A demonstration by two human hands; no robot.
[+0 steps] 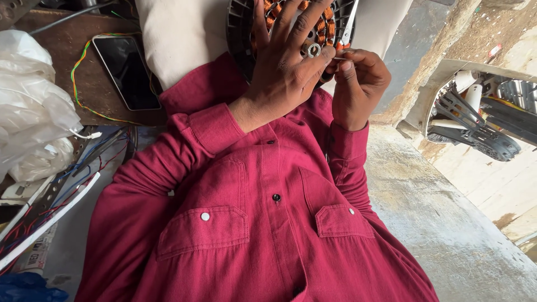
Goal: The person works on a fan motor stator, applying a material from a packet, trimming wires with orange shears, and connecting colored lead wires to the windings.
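The left hand lies spread flat on a round black motor stator with copper windings. Just beside it, the right hand pinches a thin white wire.

A dark, blank phone screen lies on the brown board, beside white plastic bags.
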